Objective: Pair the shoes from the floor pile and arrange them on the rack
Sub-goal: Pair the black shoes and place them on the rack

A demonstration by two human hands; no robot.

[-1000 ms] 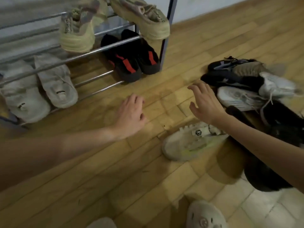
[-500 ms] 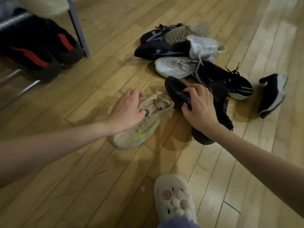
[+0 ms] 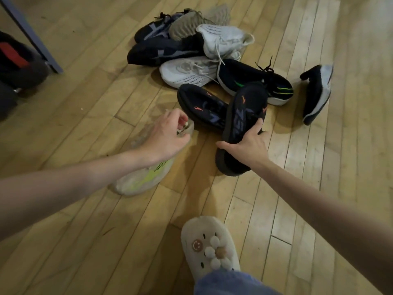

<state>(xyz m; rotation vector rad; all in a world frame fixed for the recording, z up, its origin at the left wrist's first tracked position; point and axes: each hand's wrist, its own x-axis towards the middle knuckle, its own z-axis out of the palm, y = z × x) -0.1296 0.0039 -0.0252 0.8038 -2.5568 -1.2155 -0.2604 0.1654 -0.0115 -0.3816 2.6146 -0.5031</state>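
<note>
A pile of shoes (image 3: 191,50) lies on the wooden floor. My left hand (image 3: 168,137) pinches the collar of a cream sneaker with a neon yellow stripe (image 3: 140,179) lying on the floor. My right hand (image 3: 248,145) grips a black sneaker with orange marks (image 3: 242,116), turned sole-side toward me and tilted up. Its matching black sneaker (image 3: 202,105) lies just left of it. Behind are two white sneakers (image 3: 187,73), dark navy ones (image 3: 161,52) and a black shoe with green lines (image 3: 255,81).
A lone black shoe with a white sole (image 3: 316,92) lies on its side to the right. The rack's grey leg (image 3: 32,37) and a black-and-red shoe (image 3: 14,60) sit at the far left. My foot in a cream clog (image 3: 210,248) stands near the bottom.
The view swung from the rack to the pile. My left hand closed on the cream sneaker's collar. My right hand took the black sneaker and tipped it up, sole showing.
</note>
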